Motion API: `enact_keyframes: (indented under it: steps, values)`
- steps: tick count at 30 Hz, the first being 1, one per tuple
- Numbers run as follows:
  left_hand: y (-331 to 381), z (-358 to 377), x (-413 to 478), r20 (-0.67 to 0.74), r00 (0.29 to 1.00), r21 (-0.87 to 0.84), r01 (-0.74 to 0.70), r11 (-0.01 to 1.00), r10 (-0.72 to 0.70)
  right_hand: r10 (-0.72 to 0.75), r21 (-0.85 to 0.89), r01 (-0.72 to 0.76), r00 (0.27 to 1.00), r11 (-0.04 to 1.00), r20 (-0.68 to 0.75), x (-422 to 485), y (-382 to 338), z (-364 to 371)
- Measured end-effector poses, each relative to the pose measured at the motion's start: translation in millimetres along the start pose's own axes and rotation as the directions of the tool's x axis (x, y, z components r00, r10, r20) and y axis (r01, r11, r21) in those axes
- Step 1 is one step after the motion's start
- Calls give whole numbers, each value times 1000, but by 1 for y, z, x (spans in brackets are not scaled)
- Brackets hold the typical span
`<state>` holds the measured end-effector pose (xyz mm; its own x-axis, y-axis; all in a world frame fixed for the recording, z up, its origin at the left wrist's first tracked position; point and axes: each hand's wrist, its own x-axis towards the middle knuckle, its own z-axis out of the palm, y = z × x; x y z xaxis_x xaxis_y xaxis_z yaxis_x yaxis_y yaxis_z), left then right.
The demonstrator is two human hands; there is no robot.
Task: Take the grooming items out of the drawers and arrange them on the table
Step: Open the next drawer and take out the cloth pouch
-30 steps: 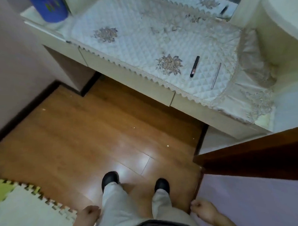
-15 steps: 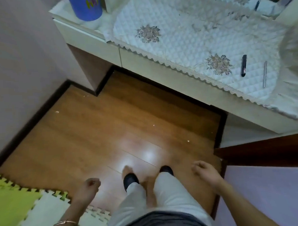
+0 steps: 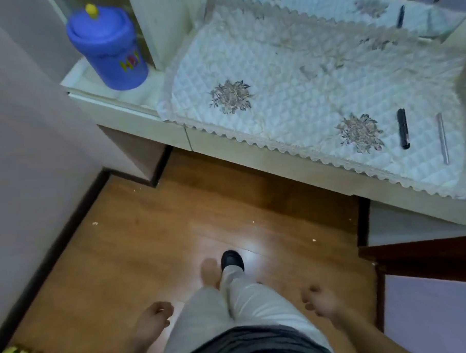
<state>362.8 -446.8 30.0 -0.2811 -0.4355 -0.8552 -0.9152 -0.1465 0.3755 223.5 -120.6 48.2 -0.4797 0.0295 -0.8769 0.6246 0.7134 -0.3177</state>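
Grooming items: black pen-like stick (image 3: 403, 128) and thin silver tool (image 3: 443, 138) lie side by side on quilted table cover (image 3: 289, 75), right end. Likely light, stiff, prone to rolling; pinch mid-shaft. Left hand (image 3: 153, 317) loosely curled, right hand (image 3: 321, 303) slack, both empty. Drawers (image 3: 225, 143) shut.

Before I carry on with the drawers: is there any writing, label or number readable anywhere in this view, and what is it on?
Blue lidded container: coloured letters on its side, beginning with what looks like "H"; the rest is too blurred to read.
Black pen-like stick on the quilted table cover: no readable marking.
Thin silver stick: no readable marking.
Nothing else in view carries text.
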Motion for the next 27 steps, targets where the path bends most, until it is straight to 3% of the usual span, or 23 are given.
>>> enact_keyframes:
  steps: [3, 8, 16, 24, 27]
  values:
    - [50, -12, 13, 16, 995, 92, -100, 991, 99, -108, 96, 113, 992, 989, -61, 10, -55, -15]
    - [124, -22, 35, 150, 971, 166, -210, 963, 186, -119, 360, 160, 984, 919, -134, 20, -108, -29]
    - [208, -19, 84, 252, 959, 266, -195, 944, 127, 178, 519, -97, 978, 849, -108, 39, -119, -4]
    - [290, 28, 121, 307, 946, 246, -188, 951, 108, 231, 664, -128, 970, 737, -70, 83, -166, -12]
    - [310, 55, 139, 343, 934, 146, -157, 977, 98, 217, 712, -91, 972, 697, -88, 114, -187, -29]
